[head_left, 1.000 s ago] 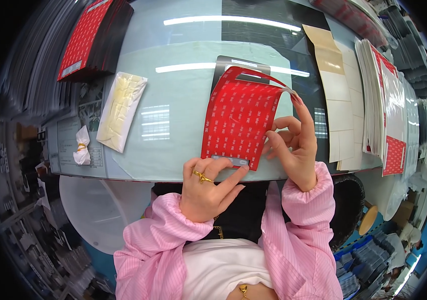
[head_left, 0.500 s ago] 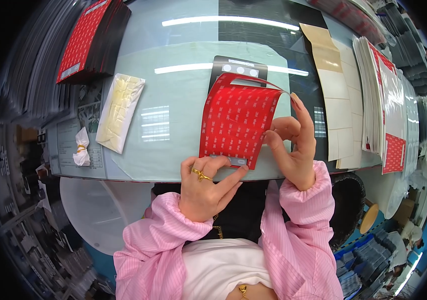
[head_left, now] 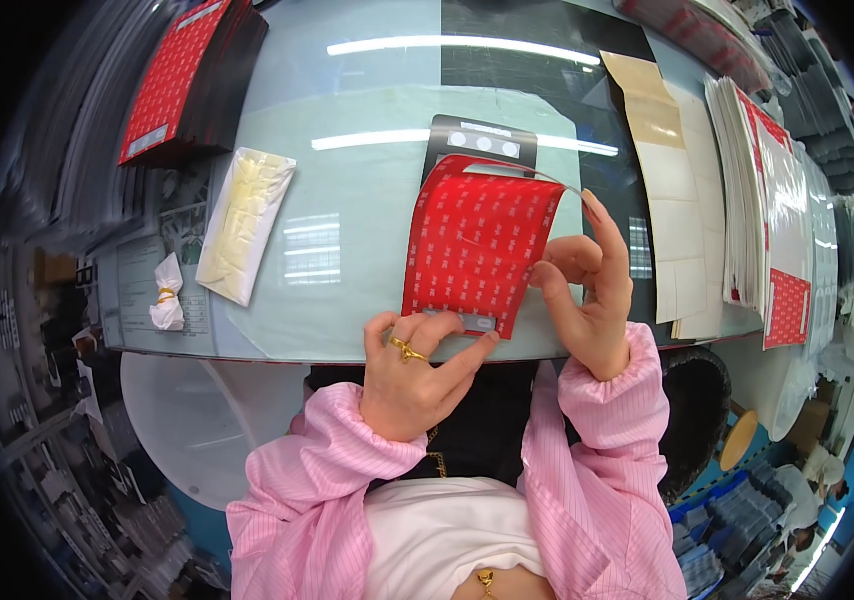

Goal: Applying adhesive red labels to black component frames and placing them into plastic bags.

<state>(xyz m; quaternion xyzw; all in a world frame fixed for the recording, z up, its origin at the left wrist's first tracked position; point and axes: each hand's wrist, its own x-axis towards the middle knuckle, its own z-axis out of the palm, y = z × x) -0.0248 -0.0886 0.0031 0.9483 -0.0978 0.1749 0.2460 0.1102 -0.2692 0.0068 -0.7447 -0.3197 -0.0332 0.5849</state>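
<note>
A red-faced adhesive sheet (head_left: 482, 235) covered in small white print lies before me, its far end bowed up off the table. Along its near edge runs a grey strip. Fingers of my left hand (head_left: 409, 385), which wears a gold ring, are bent over this edge and hold it by the table's front. On the other side, my right hand (head_left: 592, 300) pinches the sheet's right edge, the index finger reaching up to the lifted far corner. Beyond the sheet shows a black panel (head_left: 482, 140) with round pale spots; the red sheet hides its nearer part.
A tall red-topped stack (head_left: 172, 85) stands far left. Nearer are a pale yellow wrapped slab (head_left: 247, 225) and a twisted white bundle (head_left: 168, 292). Beige sheets (head_left: 672, 190) and a stack of white and red sheets (head_left: 782, 215) line the right. A translucent tub (head_left: 182, 430) sits below the table edge.
The raised far end of the red sheet has dipped slightly. Both hands keep almost the same place and grip.
</note>
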